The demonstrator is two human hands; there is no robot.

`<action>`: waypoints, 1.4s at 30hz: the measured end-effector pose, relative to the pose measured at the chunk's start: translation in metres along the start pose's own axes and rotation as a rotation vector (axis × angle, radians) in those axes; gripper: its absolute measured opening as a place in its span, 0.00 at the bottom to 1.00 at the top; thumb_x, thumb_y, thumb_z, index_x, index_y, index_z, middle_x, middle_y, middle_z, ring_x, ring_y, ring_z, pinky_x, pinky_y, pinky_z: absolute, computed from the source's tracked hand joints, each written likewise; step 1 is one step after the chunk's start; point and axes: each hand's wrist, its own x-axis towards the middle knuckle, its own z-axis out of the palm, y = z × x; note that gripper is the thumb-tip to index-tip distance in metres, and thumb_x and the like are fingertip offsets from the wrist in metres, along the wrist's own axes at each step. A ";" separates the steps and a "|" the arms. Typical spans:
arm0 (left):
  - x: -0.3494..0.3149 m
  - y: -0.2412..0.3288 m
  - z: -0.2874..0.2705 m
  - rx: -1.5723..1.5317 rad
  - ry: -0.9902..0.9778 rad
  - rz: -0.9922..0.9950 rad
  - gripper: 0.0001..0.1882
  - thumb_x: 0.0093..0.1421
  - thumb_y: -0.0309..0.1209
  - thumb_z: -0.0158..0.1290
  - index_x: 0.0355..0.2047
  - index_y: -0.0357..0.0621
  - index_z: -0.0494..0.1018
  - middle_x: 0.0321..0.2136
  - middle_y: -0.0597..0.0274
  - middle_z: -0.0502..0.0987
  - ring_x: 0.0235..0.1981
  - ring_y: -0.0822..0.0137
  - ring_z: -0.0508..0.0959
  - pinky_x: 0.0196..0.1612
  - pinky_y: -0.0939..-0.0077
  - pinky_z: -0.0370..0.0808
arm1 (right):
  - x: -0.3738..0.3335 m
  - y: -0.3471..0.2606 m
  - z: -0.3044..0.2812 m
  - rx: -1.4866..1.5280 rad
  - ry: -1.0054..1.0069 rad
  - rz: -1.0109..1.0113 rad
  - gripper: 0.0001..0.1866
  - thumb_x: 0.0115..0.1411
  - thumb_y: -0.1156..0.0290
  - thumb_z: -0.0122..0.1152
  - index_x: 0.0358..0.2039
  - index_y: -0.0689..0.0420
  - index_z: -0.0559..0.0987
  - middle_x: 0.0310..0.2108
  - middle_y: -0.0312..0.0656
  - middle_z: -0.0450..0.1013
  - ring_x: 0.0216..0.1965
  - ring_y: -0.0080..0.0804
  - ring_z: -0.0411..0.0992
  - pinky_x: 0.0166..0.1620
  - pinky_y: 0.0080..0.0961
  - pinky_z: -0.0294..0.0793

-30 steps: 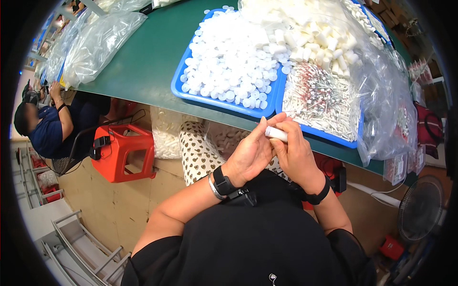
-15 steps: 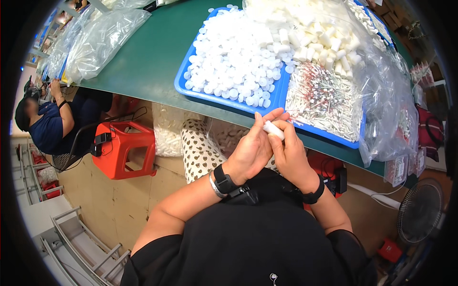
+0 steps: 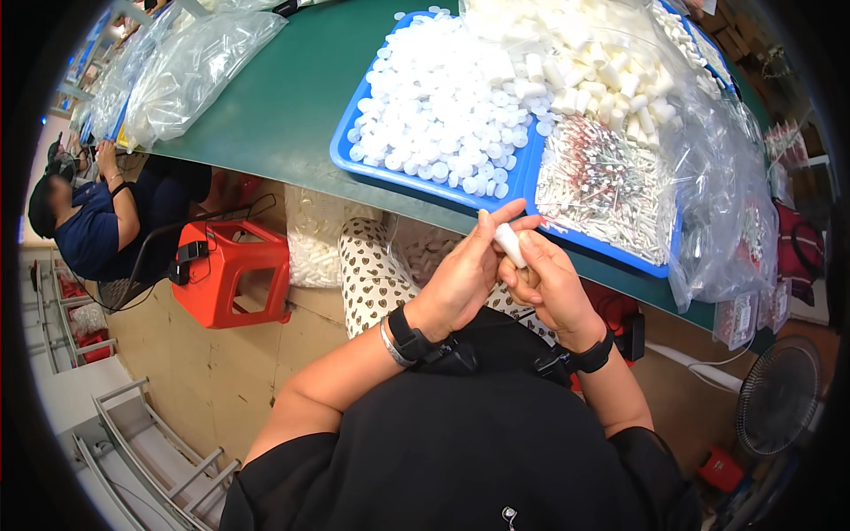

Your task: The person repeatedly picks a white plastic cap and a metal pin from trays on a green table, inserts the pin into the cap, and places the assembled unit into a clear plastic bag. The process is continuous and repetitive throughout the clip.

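Note:
My right hand (image 3: 556, 288) is closed round a small white cylinder (image 3: 510, 246), whose upper part sticks out above the thumb. Beside it, my left hand (image 3: 456, 285) is open, its fingers stretched toward the cylinder's top; whether they touch it I cannot tell. Both hands are just off the near edge of the green table (image 3: 257, 133). In front of them stands a blue tray (image 3: 416, 186) heaped with small translucent white caps (image 3: 434, 106). Beside the caps lie many thin white sticks (image 3: 602, 190), some with reddish parts.
Behind the sticks are white cylinders (image 3: 611, 84) in a clear bag. Crumpled plastic (image 3: 722, 195) hangs over the table's right side. Another bag (image 3: 199, 75) lies at the far left. A red stool (image 3: 232, 274) and a seated person (image 3: 97, 221) are to the left; a fan (image 3: 779, 394) stands right.
My right hand has turned and its fingers have curled more tightly round the white cylinder, which now stands more upright. My left hand has stayed nearly in place.

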 end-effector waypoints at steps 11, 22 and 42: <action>-0.014 -0.013 -0.026 0.098 0.226 -0.162 0.32 0.73 0.55 0.28 0.56 0.41 0.68 0.54 0.53 0.73 0.55 0.63 0.74 0.59 0.65 0.69 | 0.016 0.032 0.005 -1.205 0.092 -0.528 0.12 0.68 0.67 0.53 0.46 0.60 0.70 0.33 0.54 0.77 0.32 0.56 0.77 0.33 0.44 0.75; -0.038 0.028 -0.071 0.239 0.492 -0.251 0.27 0.71 0.46 0.46 0.58 0.36 0.65 0.54 0.51 0.73 0.54 0.63 0.75 0.55 0.69 0.71 | 0.001 -0.016 -0.020 -1.760 0.357 -1.022 0.14 0.54 0.76 0.64 0.42 0.58 0.79 0.38 0.42 0.73 0.30 0.38 0.73 0.32 0.33 0.71; 0.061 0.060 -0.020 1.871 0.143 0.550 0.03 0.54 0.27 0.59 0.29 0.42 0.79 0.32 0.57 0.78 0.38 0.54 0.75 0.42 0.61 0.73 | -0.001 -0.067 -0.034 -1.643 0.597 -1.085 0.10 0.56 0.78 0.66 0.40 0.56 0.81 0.29 0.37 0.75 0.33 0.35 0.70 0.40 0.30 0.67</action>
